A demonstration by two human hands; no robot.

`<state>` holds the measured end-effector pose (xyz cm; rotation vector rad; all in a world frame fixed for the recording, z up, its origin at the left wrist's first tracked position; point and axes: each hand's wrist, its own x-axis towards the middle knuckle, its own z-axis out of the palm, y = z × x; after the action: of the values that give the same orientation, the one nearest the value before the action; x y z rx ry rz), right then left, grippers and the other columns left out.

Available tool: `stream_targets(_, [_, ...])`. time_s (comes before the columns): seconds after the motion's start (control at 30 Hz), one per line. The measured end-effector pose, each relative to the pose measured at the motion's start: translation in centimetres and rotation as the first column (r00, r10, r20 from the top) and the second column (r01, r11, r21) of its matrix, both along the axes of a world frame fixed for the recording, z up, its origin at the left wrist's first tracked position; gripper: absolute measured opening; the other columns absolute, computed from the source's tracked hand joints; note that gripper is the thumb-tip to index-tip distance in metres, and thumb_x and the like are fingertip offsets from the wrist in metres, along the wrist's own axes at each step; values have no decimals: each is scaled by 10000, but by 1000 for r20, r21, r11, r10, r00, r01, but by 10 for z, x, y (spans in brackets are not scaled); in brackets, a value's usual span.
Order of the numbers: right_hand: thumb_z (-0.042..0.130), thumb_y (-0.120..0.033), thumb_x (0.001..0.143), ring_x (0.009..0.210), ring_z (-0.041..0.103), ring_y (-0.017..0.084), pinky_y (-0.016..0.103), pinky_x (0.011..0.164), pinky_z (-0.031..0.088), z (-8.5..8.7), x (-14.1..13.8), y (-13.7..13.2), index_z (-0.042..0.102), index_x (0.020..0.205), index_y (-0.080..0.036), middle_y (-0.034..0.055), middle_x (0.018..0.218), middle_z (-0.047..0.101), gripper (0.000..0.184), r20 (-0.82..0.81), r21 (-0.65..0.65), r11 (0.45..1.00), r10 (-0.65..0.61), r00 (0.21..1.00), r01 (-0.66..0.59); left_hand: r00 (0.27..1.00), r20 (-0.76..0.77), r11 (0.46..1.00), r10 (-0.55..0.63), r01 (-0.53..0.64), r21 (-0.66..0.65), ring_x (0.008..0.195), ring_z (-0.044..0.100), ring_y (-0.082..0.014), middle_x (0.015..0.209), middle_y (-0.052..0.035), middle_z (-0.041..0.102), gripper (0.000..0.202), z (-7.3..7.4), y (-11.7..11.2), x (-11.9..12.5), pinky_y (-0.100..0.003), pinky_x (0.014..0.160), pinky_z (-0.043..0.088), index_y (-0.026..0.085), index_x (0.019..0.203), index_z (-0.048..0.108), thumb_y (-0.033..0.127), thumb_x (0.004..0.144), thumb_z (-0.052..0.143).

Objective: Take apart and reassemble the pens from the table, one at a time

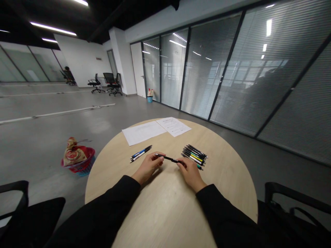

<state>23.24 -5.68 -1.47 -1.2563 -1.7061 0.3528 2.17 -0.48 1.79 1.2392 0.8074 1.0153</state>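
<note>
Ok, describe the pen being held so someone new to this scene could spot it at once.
Find the round, pale table. Near its middle, the left hand and right hand hold a mostly black pen between them. It alone is in hand; the smaller pen group to its left and larger pen group to its right lie on the table.

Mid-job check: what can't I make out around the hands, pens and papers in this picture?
All in the head view:
- Wording on the two white paper sheets: too small and blurred.
- Part of the slim black pen: covered by the right hand.
- Part of the green-sectioned pen: behind that same hand.
- Black armchair at left: cut off by the left edge.
</note>
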Motion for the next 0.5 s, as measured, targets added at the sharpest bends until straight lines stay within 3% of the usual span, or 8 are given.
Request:
stream_targets(0.23, [560,-247,929,867,663,224,351,782,512,4,18,3,737,1020,-190,84,963,737,207,-39,35,996,-81,996,82,997,-75,997,31,-26,67,645,563,-116,725,-9,617,331,3,1,-4,-226,570,417,137,926,688,364,716,808])
stream_targets(0.5, [551,-258,939,1010,677,253,402,904,529,9,29,4,752,1032,-211,98,1061,742,226,-50,95,988,-116,992,120,990,-138,991,21,-2,136,662,592,-137,732,-26,653,334,10,-4,-4,-252,613,456,131,899,678,399,738,795])
